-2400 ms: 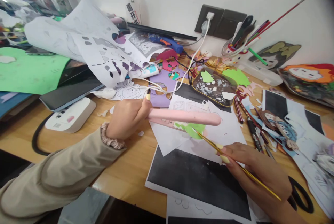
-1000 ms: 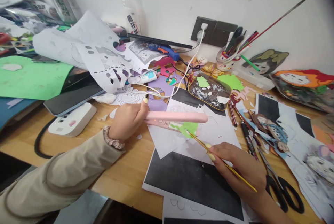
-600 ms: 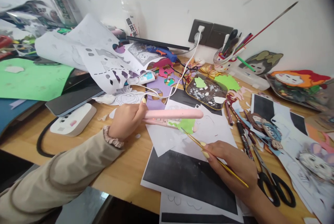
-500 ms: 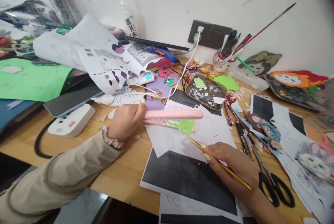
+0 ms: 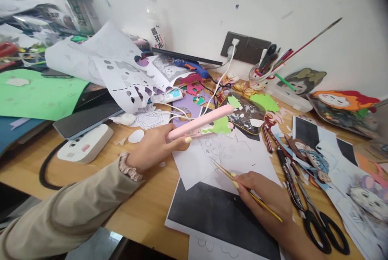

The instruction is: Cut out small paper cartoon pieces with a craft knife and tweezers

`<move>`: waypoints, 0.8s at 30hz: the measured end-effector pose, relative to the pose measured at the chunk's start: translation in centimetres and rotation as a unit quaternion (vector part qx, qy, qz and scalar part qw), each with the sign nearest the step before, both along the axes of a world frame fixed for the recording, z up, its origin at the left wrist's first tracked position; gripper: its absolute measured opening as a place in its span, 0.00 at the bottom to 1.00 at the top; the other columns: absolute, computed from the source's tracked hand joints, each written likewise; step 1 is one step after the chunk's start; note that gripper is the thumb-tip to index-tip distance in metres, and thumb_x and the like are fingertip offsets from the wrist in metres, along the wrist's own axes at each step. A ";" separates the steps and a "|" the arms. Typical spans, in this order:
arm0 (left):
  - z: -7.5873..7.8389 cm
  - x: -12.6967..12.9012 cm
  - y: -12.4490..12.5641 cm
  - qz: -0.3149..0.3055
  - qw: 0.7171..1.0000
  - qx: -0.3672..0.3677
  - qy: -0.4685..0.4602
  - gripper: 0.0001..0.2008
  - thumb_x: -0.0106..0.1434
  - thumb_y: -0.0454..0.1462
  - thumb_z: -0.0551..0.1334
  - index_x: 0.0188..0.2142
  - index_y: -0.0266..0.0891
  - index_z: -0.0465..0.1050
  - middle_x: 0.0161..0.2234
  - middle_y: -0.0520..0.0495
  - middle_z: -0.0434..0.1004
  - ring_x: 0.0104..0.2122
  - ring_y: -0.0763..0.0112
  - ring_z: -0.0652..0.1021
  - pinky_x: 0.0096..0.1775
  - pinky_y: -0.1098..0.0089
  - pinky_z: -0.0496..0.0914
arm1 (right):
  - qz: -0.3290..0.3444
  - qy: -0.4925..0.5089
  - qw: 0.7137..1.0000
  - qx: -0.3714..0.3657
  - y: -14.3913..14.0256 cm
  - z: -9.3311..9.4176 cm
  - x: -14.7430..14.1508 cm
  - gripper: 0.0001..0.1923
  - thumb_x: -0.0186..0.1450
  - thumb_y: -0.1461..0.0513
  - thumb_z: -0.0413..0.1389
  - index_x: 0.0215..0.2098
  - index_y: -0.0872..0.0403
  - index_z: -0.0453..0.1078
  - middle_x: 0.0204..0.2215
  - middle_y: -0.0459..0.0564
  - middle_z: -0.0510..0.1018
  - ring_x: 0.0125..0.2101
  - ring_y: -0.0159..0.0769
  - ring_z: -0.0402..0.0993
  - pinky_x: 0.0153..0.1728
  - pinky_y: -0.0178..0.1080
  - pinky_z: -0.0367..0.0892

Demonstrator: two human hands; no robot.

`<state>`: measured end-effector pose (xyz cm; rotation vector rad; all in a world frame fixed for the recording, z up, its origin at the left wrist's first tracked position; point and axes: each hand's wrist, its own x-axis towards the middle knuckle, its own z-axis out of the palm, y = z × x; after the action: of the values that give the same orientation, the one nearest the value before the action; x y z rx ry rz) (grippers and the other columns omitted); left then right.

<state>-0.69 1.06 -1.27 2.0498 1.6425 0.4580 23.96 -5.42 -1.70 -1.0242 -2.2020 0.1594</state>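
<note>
1. My left hand (image 5: 153, 146) has its grip closed round the pink clamp tool (image 5: 200, 121), which pinches a green paper piece (image 5: 221, 125) above the worktop (image 5: 145, 203); tilted this steeply, the piece could slip out.
2. My right hand (image 5: 266, 201) pinches the yellow tweezers (image 5: 230, 173); their tips could tear the white sheet (image 5: 236, 159).
3. Earlier the tool lay level with the tweezers touching the green piece; now they are apart.
</note>
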 end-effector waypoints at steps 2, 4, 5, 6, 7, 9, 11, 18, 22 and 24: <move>-0.3 -0.1 0.0 -0.002 1.000 -0.002 0.014 0.21 0.49 0.54 0.52 0.30 0.39 0.60 0.25 0.52 0.66 0.25 0.71 0.68 0.25 0.72 0.58 | -0.004 0.000 1.000 -0.001 0.0 -0.3 -0.1 0.05 0.56 0.69 0.50 0.28 0.54 0.65 0.23 0.44 0.73 0.25 0.27 0.70 0.28 0.30 0.66; -0.6 -0.1 0.0 -0.013 1.000 -0.006 0.020 0.22 0.47 0.54 0.55 0.31 0.39 0.60 0.26 0.51 0.66 0.25 0.70 0.68 0.26 0.72 0.58 | -0.002 0.000 1.000 -0.008 0.0 -0.5 -0.3 0.05 0.56 0.69 0.49 0.29 0.54 0.65 0.23 0.45 0.73 0.26 0.28 0.70 0.28 0.30 0.66; -0.7 -0.1 0.0 -0.019 1.000 -0.010 0.021 0.22 0.46 0.54 0.55 0.32 0.39 0.60 0.26 0.51 0.66 0.26 0.70 0.68 0.26 0.72 0.59 | 0.001 0.003 1.000 -0.012 0.1 -0.6 -0.5 0.05 0.56 0.69 0.49 0.29 0.54 0.65 0.23 0.45 0.73 0.25 0.27 0.70 0.27 0.30 0.65; -0.7 0.0 0.0 -0.023 0.999 -0.015 0.022 0.23 0.46 0.54 0.56 0.33 0.39 0.60 0.26 0.51 0.66 0.26 0.70 0.68 0.26 0.72 0.59 | 0.004 0.008 1.000 -0.015 0.1 -0.6 -0.6 0.05 0.56 0.69 0.49 0.28 0.55 0.65 0.23 0.44 0.73 0.25 0.27 0.70 0.27 0.30 0.65; -0.7 0.0 0.0 -0.028 0.999 -0.021 0.022 0.22 0.46 0.53 0.56 0.33 0.39 0.60 0.26 0.51 0.67 0.26 0.70 0.69 0.27 0.72 0.59 | 0.007 0.013 1.000 -0.014 0.2 -0.6 -0.8 0.05 0.56 0.69 0.49 0.28 0.55 0.65 0.22 0.44 0.73 0.24 0.26 0.69 0.26 0.29 0.65; -0.6 0.2 0.0 -0.034 0.999 -0.033 0.024 0.21 0.48 0.52 0.56 0.34 0.39 0.60 0.27 0.51 0.67 0.26 0.69 0.69 0.27 0.71 0.59 | 0.011 0.020 1.000 -0.010 0.3 -0.5 -1.3 0.05 0.56 0.70 0.49 0.27 0.56 0.65 0.21 0.44 0.72 0.23 0.26 0.69 0.25 0.28 0.64; -0.5 0.3 0.0 -0.037 0.998 -0.037 0.026 0.19 0.49 0.50 0.56 0.34 0.39 0.60 0.27 0.50 0.67 0.27 0.69 0.69 0.27 0.71 0.60 | 0.013 0.020 1.000 -0.010 0.4 -0.5 -1.6 0.05 0.56 0.70 0.49 0.27 0.56 0.65 0.20 0.44 0.72 0.23 0.26 0.68 0.25 0.29 0.64; -0.5 0.3 -0.2 -0.042 0.998 -0.038 0.037 0.17 0.50 0.48 0.56 0.33 0.39 0.60 0.25 0.51 0.67 0.26 0.70 0.69 0.26 0.72 0.59 | 0.000 0.025 0.999 -0.035 0.2 -1.1 -1.8 0.05 0.56 0.70 0.49 0.29 0.57 0.65 0.22 0.45 0.71 0.24 0.26 0.68 0.26 0.29 0.63; -0.4 0.3 -0.2 -0.040 0.997 -0.041 0.046 0.17 0.50 0.49 0.55 0.34 0.39 0.60 0.26 0.51 0.67 0.26 0.69 0.69 0.26 0.72 0.58 | 0.005 0.029 0.999 -0.042 0.3 -1.5 -1.8 0.05 0.55 0.70 0.50 0.29 0.57 0.64 0.24 0.46 0.72 0.26 0.27 0.68 0.27 0.30 0.63; -0.4 0.3 -0.1 -0.042 0.997 -0.040 0.048 0.17 0.50 0.49 0.56 0.33 0.39 0.60 0.26 0.50 0.67 0.26 0.69 0.69 0.26 0.72 0.58 | 0.009 0.031 0.999 -0.039 0.4 -1.6 -1.9 0.05 0.55 0.70 0.50 0.29 0.57 0.64 0.24 0.46 0.72 0.26 0.27 0.68 0.27 0.30 0.63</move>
<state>-0.36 0.92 -1.68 2.1016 1.5953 0.2650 22.06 -4.99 -3.26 -1.0295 -2.1633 0.2845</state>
